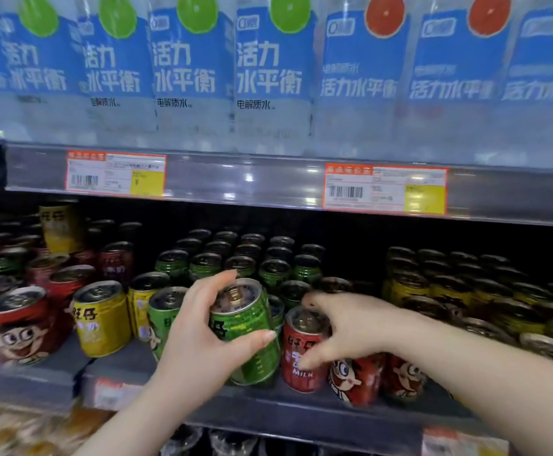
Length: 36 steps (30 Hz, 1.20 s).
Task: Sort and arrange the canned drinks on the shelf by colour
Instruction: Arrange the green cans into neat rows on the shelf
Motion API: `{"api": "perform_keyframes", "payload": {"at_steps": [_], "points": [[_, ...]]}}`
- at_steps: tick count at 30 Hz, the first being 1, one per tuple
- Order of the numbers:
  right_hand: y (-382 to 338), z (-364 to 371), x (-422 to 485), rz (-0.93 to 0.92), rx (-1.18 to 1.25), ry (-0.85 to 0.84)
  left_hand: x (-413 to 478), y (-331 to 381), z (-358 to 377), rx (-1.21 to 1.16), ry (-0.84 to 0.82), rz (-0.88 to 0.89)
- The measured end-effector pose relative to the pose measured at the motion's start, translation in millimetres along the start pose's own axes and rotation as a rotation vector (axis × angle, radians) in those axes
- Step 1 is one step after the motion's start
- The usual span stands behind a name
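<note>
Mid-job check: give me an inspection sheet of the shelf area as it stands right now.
Surface: grey shelf, crowded with rows of cans, colours mixed at the front left.
Job's things: green can tilted, off the row; red milk can upright at the front edge; yellow cans stand between red cans and green ones on the left; green block behind; yellow block on the right.
Clutter: nothing seen.
Grippers: left hand grips the green can; right hand grips the red milk can's top.
Cables: nothing seen.
Surroundings: electrolyte water bottles on the shelf above; price labels on its edge.
</note>
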State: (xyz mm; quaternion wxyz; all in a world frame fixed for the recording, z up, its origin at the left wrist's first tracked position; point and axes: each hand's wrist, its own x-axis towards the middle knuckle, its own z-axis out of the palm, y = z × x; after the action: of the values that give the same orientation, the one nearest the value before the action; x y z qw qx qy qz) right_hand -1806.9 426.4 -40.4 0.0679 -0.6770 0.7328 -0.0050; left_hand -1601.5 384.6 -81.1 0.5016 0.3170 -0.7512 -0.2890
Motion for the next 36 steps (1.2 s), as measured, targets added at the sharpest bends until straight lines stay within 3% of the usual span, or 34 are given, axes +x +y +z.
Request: {"api": "perform_keyframes", "payload": {"at_steps": [7,11,14,18,24,26,30,36], "points": [[3,-9,-14,-0.048,0.436,0.326,-10,6,14,0.053,-0.003,0.0],[9,-40,-31,-0.114,0.557,0.502,-13,3,34,0.09,-0.031,0.025],[23,-49,-47,-0.096,0.589,0.504,-15,1,54,0.142,-0.094,0.047],[43,-44,-62,0.015,0.594,0.538,-10,6,77,0.465,-0.135,0.185],[56,-38,-74,0.025,0.566,0.564,7,-4,83,0.866,-0.229,0.161],[58,-35,-75,0.018,0.53,0.577,8,-6,83,0.887,-0.204,0.19],[62,-33,-73,0.035,0.515,0.587,4,16,90,0.791,-0.337,0.232],[68,-30,-78,0.067,0.505,0.613,15,33,116,0.871,-0.48,0.133]]}}
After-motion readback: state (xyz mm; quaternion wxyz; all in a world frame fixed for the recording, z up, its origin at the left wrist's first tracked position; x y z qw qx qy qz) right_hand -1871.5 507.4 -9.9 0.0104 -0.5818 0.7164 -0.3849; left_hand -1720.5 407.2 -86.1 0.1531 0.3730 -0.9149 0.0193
